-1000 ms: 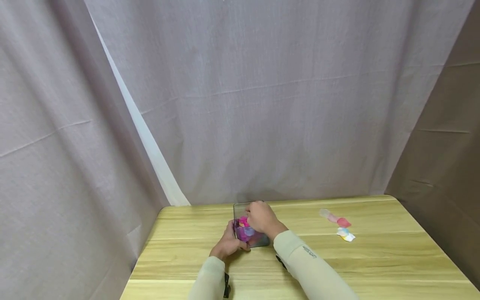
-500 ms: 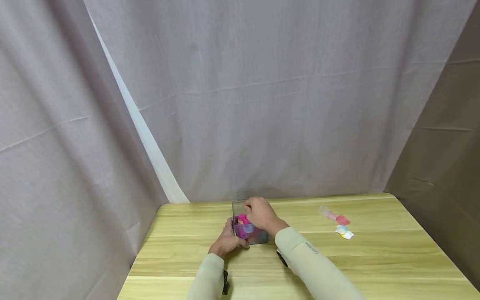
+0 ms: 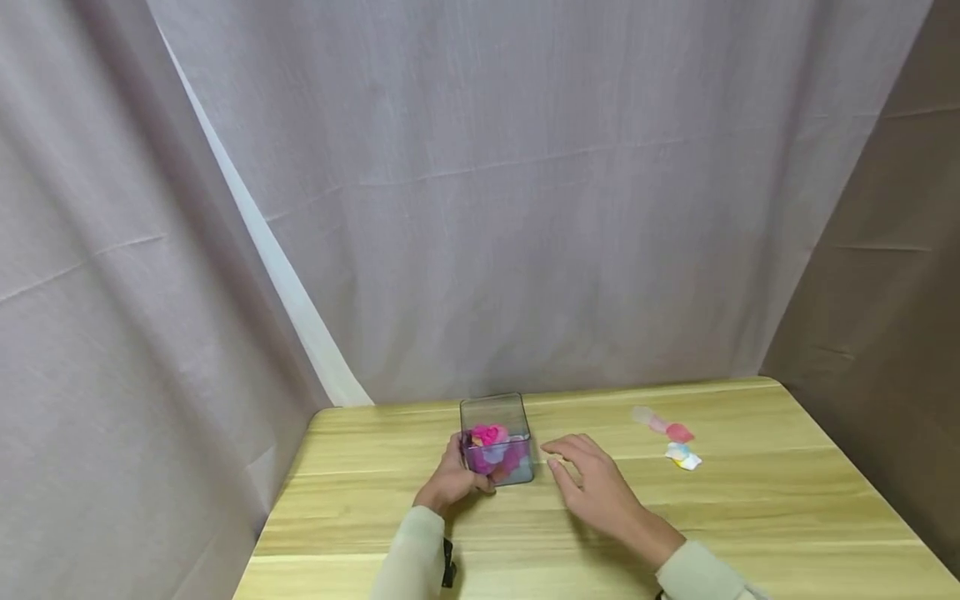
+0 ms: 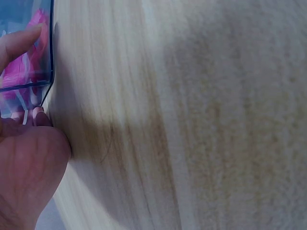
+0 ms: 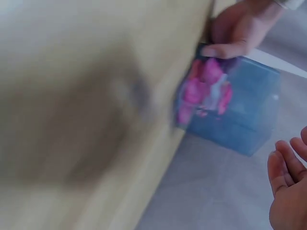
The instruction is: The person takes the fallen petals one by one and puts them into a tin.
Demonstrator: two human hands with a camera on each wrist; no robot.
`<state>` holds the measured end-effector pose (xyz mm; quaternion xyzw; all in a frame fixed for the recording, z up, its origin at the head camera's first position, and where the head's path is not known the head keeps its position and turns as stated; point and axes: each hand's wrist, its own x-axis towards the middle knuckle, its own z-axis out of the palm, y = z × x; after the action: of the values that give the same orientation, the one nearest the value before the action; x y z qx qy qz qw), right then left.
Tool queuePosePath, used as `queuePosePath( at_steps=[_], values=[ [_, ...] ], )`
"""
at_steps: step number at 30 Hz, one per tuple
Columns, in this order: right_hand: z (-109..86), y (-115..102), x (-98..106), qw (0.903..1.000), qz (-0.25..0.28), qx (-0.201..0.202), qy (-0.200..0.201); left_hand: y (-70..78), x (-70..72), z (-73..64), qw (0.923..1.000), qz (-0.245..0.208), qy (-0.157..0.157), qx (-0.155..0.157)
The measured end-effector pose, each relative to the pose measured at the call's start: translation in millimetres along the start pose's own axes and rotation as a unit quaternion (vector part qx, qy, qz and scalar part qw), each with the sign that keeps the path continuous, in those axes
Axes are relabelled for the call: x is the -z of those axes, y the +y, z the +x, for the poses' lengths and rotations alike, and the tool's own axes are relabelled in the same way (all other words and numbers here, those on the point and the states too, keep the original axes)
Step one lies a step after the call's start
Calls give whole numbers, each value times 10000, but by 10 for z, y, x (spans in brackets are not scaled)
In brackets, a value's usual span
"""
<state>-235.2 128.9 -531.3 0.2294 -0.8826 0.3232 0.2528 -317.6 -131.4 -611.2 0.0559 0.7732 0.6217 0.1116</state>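
A clear, smoky plastic box [image 3: 520, 475] stands near the table's back edge, holding a heap of pink and purple petal-like pieces [image 3: 489, 435]. My left hand [image 3: 450, 482] grips its left side, thumb across the front and fingers along the side. In the left wrist view the thumb lies against the box wall [image 4: 29, 93]. My right hand [image 3: 596, 487] is apart from the box, just to its right, with fingers loosely bent and nothing between them. The right wrist view shows that hand [image 5: 290, 184] beside the box [image 5: 249, 110].
To the right on the wooden table [image 3: 750, 517] lie some flat petal-like pieces: a red one [image 3: 680, 432], paler ones beside it, and a white, blue and yellow bit [image 3: 683, 456]. Grey curtains [image 3: 570, 250] hang behind the table and along both sides.
My right hand has come out from over the box and moved right and toward me, its fingers spreading. The left hand keeps its hold on the box.
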Motion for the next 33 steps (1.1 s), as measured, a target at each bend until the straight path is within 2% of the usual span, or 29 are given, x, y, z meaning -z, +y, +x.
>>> queuePosePath(
  at_steps=[3,7,11,14,17,21,24,29,33],
  values=[
    [-174,88,49,9997,83,-214,-97,15,8,-3,9999,-105,-6,47],
    [-288,163,82,9959,272,-804,-307,18,17,-13,9999,-137,2,33],
    [-294,303,160,9931,-60,-1064,-488,23,8,-16,9998,-176,-9,20],
    [-278,550,257,9920,-457,-1024,-579,18,1,-13,9998,-221,-14,20],
    [-289,909,371,9882,-828,-1071,-715,3,-6,-6,9997,-256,20,-3],
    [-327,1397,551,9789,-1124,-1383,-1001,-7,-18,-2,9996,-278,54,-44],
    [-356,1655,681,9713,-1267,-1670,-1123,13,-27,-15,9996,-289,35,-55],
    [-384,1864,782,9647,-1438,-1834,-1227,13,-17,-20,9995,-302,4,-49],
    [-373,1878,779,9636,-1509,-1860,-1187,-1,10,-7,9997,-239,0,-40]
  ],
)
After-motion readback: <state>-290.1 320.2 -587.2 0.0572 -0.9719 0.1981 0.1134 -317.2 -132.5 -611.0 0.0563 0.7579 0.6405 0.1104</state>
